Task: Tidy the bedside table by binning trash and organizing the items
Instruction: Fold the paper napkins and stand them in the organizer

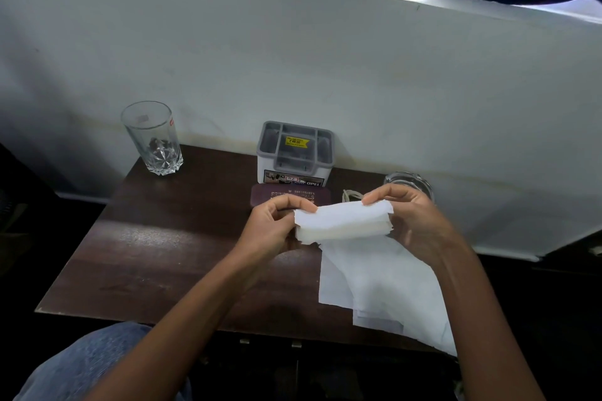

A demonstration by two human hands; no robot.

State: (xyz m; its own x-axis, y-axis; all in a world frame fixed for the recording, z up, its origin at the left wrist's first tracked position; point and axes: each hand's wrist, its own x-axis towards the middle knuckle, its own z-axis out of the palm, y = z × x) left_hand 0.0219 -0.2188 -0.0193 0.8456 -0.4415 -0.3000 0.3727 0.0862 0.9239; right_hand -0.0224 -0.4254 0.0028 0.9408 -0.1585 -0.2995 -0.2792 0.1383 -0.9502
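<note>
A folded white tissue stack [342, 220] is held above the dark wooden bedside table [156, 238]. My left hand [272, 225] pinches its left end and my right hand [413, 221] pinches its right end. Below it, more white tissue sheets [374, 283] lie spread over the table's right front part and hang past the edge. A grey organizer box [294, 153] with a yellow price sticker stands at the back centre. In front of it lies a maroon case [290, 197], partly hidden by my left hand.
An empty drinking glass [153, 138] stands at the table's back left corner. A glass ashtray [408, 184] sits at the back right, with a coiled white cord [351, 195] beside it. A white wall rises right behind the table. My knee in jeans [91, 365] is below.
</note>
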